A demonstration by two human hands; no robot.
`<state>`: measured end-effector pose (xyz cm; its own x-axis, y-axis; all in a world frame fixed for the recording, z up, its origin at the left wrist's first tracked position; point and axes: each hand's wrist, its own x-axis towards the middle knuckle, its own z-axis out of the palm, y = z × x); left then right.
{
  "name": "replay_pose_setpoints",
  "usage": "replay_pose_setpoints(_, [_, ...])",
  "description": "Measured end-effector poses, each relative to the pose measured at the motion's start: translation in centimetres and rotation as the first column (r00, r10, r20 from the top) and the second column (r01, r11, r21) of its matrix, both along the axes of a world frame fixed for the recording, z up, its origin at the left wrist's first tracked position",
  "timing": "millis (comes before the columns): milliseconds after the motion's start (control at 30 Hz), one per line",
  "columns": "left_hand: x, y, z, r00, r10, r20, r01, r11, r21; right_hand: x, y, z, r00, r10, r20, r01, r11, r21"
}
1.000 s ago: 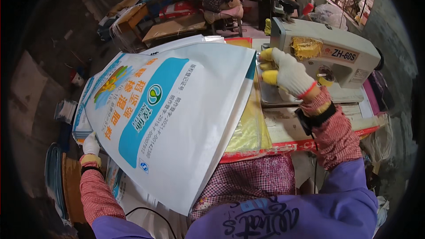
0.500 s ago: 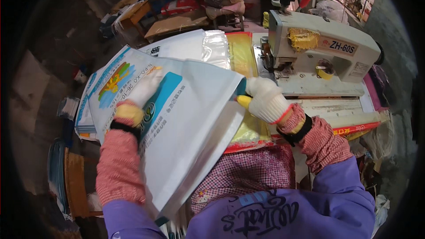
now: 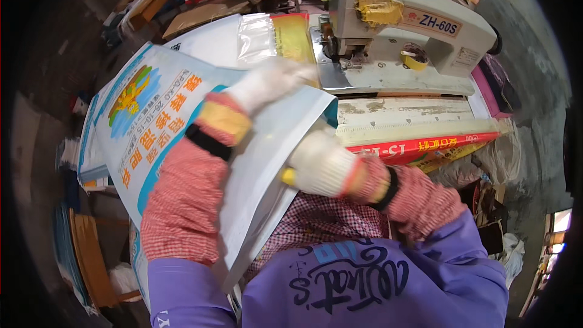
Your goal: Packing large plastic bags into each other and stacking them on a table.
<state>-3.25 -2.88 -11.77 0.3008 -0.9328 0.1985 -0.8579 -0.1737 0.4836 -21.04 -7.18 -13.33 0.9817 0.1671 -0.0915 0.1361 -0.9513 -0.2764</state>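
A large white printed sack (image 3: 258, 140) with blue bands and orange lettering lies slanted across my lap and the stack to the left. My left hand (image 3: 270, 85), in a white glove, is over the sack's upper part; its fingers point right and are smeared by motion. At the sack's right side edge is my gloved right hand (image 3: 322, 161), its yellow thumb tip against the edge. Blur and the sack hide its other fingers. Close to the sack's upper right corner, a teal inner fold shows.
A pale sewing machine (image 3: 404, 24) stands at the far right, with a yellow tape roll (image 3: 414, 58) on it. Yellow and clear plastic bags (image 3: 291, 36) lie left of it. A red-and-white printed sheet (image 3: 419, 149) covers the table's front edge. A wooden stand (image 3: 94, 258) is at left.
My left hand has moved right across the sack. My right hand has come down and left from the upper corner to the side edge. The view has shifted, bringing the machine left and up.
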Motion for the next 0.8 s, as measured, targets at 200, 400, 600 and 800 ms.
replay_pose_setpoints(200, [-7.0,-4.2,5.2,0.966,0.009,0.260,-0.035,0.995,0.096,-0.6,-1.1,-0.3,0.990,0.051,0.134,-0.060,0.996,0.062])
replay_pose_setpoints(400, [-11.6,0.4,7.5,0.954,0.138,0.268,-0.071,0.967,-0.246,-0.9,-2.5,-0.6,0.949,0.161,0.271,-0.212,0.962,0.174])
replay_pose_setpoints(600, [-17.2,19.9,6.2,0.892,0.416,0.178,-0.307,0.845,-0.437,-1.1,-4.1,-1.6,0.938,0.156,0.308,-0.237,0.940,0.246])
replay_pose_setpoints(800, [-26.6,32.4,-1.0,0.002,0.816,-0.577,-0.991,-0.075,-0.111,-3.5,-5.7,6.8,0.898,0.437,0.045,-0.213,0.344,0.914])
